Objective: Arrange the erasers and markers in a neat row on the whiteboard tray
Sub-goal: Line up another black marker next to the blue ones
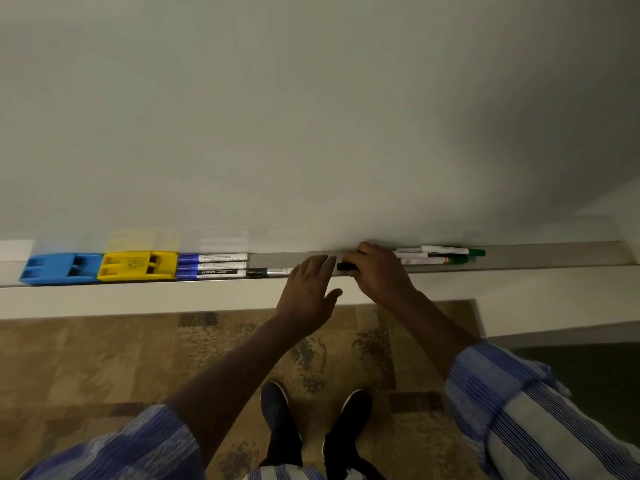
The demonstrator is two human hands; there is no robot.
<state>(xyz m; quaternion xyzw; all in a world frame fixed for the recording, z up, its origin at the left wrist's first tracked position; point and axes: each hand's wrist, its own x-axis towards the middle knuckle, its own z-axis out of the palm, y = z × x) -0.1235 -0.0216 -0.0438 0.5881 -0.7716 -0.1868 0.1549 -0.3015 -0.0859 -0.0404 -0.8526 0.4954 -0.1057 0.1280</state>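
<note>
1. A grey whiteboard tray (554, 256) runs left to right along the foot of a whiteboard (311, 116).
2. At its left end, a blue eraser (60, 268) touches a yellow eraser (136, 265).
3. Just right of them, 3 blue-capped markers (211, 266) lie side by side.
4. A black-capped marker (258, 272) follows in the near row, partly hidden.
5. The left hand (308, 292) covers its right end, fingers straight and together, thumb spread; contact cannot be told.
6. The right hand (379, 271) curls its fingers round another black marker (346, 266) on the tray.
7. Further right, green-capped markers (446, 256) lie loosely angled.
8. Below are striped sleeves (519, 410), dark shoes (277, 407) and patterned carpet (104, 358).
</note>
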